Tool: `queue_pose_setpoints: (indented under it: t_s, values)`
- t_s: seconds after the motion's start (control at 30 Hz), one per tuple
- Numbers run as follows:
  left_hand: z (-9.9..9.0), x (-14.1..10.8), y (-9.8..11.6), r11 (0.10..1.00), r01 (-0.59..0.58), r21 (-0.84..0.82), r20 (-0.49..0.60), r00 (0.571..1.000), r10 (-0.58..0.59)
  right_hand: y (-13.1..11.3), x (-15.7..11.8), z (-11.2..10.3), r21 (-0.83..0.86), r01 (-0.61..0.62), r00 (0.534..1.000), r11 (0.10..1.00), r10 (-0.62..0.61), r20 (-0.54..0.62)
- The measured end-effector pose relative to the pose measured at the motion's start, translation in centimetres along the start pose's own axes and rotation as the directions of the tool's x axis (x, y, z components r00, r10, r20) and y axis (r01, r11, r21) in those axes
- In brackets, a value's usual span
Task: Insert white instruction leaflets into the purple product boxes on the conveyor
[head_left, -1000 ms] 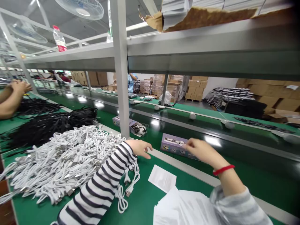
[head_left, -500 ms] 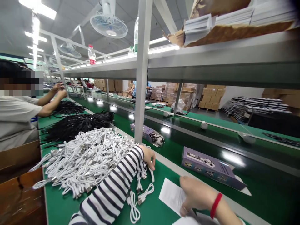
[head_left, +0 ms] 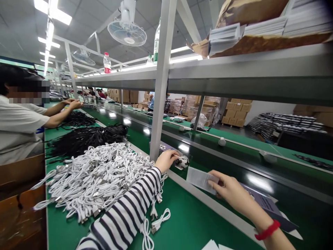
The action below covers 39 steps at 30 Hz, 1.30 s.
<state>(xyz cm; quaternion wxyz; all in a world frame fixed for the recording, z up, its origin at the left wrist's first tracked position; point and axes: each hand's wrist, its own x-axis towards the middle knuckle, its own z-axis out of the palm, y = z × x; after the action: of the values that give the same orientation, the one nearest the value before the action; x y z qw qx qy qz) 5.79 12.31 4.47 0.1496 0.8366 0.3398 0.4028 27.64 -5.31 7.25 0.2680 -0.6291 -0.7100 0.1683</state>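
My left hand (head_left: 166,161), in a striped sleeve, pinches a white cable (head_left: 183,159) above the open end of a purple box (head_left: 164,147) on the dark belt. A black-and-white item (head_left: 182,164) shows at that box's end. My right hand (head_left: 224,184), with a red band at the wrist, grips a folded white paper (head_left: 199,178) over the belt's near edge. Behind my right forearm lies another purple box (head_left: 267,205) with open flaps. A large pile of white cables (head_left: 104,177) covers the green table (head_left: 182,222) beside my left arm.
A grey post (head_left: 161,83) stands just behind my left hand, carrying a shelf (head_left: 247,69) with a torn carton of papers. Black cables (head_left: 88,139) lie beyond the white pile. More white papers (head_left: 212,245) are at the bottom edge. A person (head_left: 20,121) works at the left.
My left hand has moved up and right from the pile edge, carrying a cable to the box. My right hand has lifted a paper off the table to the belt. The right-hand box has shifted right.
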Motion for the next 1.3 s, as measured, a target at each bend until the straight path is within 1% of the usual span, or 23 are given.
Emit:
queue_pose_setpoints:
  t_s: [0.07,0.13,0.23,0.3,0.4,0.47,0.53,0.57,0.63,0.7,0.77,0.83,0.93,1.0,1.07,1.1,1.13,1.17,1.2,1.23,1.27,1.3]
  values:
    - [1.1,0.2,0.0,0.997,-0.007,0.077,-0.046,0.999,0.011,0.3,0.1,-0.4,-0.016,-0.028,0.995,0.999,0.026,-0.096]
    - [2.3,0.5,0.0,0.983,0.002,0.184,-0.062,0.998,0.010,0.5,0.2,-0.4,-0.077,-0.051,0.985,0.996,0.038,-0.168]
    - [4.1,0.7,-0.4,0.933,0.013,0.360,-0.056,0.998,0.007,0.8,0.2,-0.3,-0.161,-0.078,0.970,0.984,0.038,-0.239]
    - [4.9,0.6,-0.8,0.904,0.000,0.428,-0.056,0.998,0.026,1.1,0.2,-0.4,-0.184,-0.090,0.959,0.979,0.035,-0.282]
    - [5.6,0.1,-1.2,0.892,-0.035,0.450,-0.036,0.998,0.057,1.5,0.6,-0.4,-0.219,-0.059,0.937,0.974,-0.021,-0.348]
    - [5.6,-0.2,-1.2,0.899,-0.052,0.434,0.015,0.999,0.050,1.7,1.2,-0.2,-0.261,-0.035,0.919,0.965,-0.072,-0.387]
    - [5.4,-0.4,-0.9,0.915,-0.068,0.398,0.046,0.997,0.054,1.6,2.3,0.2,-0.324,-0.047,0.904,0.945,-0.098,-0.416]
    - [5.2,-0.3,-0.7,0.926,-0.067,0.372,0.033,0.998,0.059,1.5,3.0,0.5,-0.365,-0.060,0.902,0.929,-0.107,-0.419]
    - [4.7,-0.1,-0.5,0.947,-0.029,0.319,-0.053,0.997,0.048,1.2,4.4,1.1,-0.466,-0.071,0.917,0.882,-0.126,-0.379]
    - [4.2,0.1,-0.3,0.960,0.039,0.278,-0.155,0.988,0.005,1.1,5.8,1.9,-0.561,-0.043,0.949,0.827,-0.143,-0.282]
    - [3.8,0.3,-0.4,0.961,0.081,0.263,-0.196,0.980,-0.029,1.3,6.9,2.7,-0.594,-0.003,0.973,0.804,-0.134,-0.187]
    - [3.7,0.3,-0.7,0.959,0.095,0.267,-0.184,0.982,-0.046,1.5,7.9,3.4,-0.562,0.029,0.984,0.827,-0.122,-0.128]
    - [3.8,0.4,-1.1,0.959,0.098,0.268,-0.177,0.983,-0.051,1.5,9.3,4.3,-0.463,0.086,0.993,0.882,-0.115,-0.034]
    - [3.8,0.4,-1.3,0.960,0.111,0.256,-0.195,0.979,-0.061,1.3,10.0,4.8,-0.407,0.088,0.996,0.909,-0.076,0.046]
    - [3.8,0.4,-1.4,0.957,0.160,0.242,-0.214,0.971,-0.109,1.4,10.2,5.0,-0.370,0.063,0.996,0.927,-0.033,0.086]
    - [3.8,0.4,-1.4,0.952,0.200,0.233,-0.220,0.964,-0.149,1.7,10.1,5.0,-0.350,0.050,0.997,0.935,-0.028,0.067]
    - [3.8,0.4,-1.4,0.944,0.243,0.224,-0.223,0.955,-0.193,2.2,9.9,5.0,-0.328,0.032,0.999,0.944,-0.031,0.008]
    - [3.8,0.3,-1.4,0.934,0.282,0.218,-0.225,0.946,-0.233,2.9,9.5,4.9,-0.301,0.002,0.995,0.953,-0.033,-0.097]
    - [3.8,0.2,-1.3,0.924,0.314,0.216,-0.226,0.937,-0.266,3.8,9.1,4.8,-0.262,-0.050,0.972,0.964,-0.013,-0.233]
    - [3.9,0.1,-1.3,0.915,0.340,0.215,-0.223,0.930,-0.293,4.8,8.6,4.6,-0.200,-0.128,0.923,0.971,0.043,-0.383]
    - [4.0,0.0,-1.4,0.906,0.363,0.217,-0.221,0.922,-0.317,5.7,8.1,4.5,-0.111,-0.217,0.855,0.970,0.134,-0.501]
    - [4.1,-0.1,-1.4,0.896,0.387,0.218,-0.217,0.914,-0.343,6.5,7.6,4.5,-0.009,-0.302,0.795,0.953,0.247,-0.554]
